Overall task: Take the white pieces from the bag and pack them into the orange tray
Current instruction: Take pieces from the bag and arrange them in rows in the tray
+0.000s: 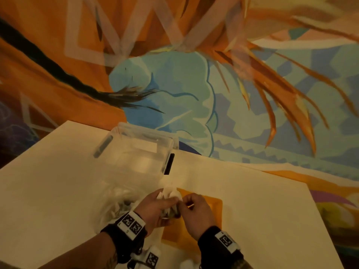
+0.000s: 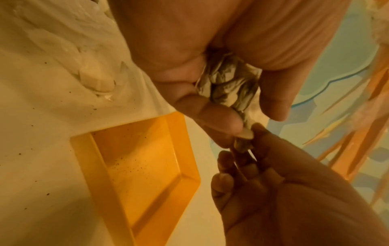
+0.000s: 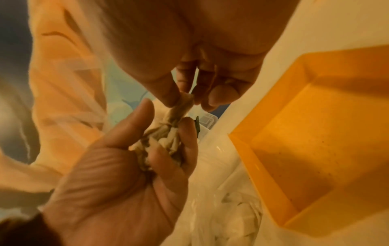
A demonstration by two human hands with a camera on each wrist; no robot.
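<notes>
Left hand (image 1: 155, 207) is cupping a crumpled white wad (image 3: 162, 143) mid-frame while the right hand (image 1: 196, 214) is pinching its twisted tip; looks feather-light, squishy, best grabbed by that tip over the orange tray (image 2: 134, 166).

Both hands together, left hand (image 1: 155, 207) cupped and gripping, right hand (image 1: 196, 212) pinching — fingertips (image 3: 168, 98) meeting

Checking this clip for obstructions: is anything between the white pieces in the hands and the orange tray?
Nothing visible. The left hand holds the white pieces, the right hand pinches one end, and the orange tray lies open, apparently empty, beside them.
</notes>
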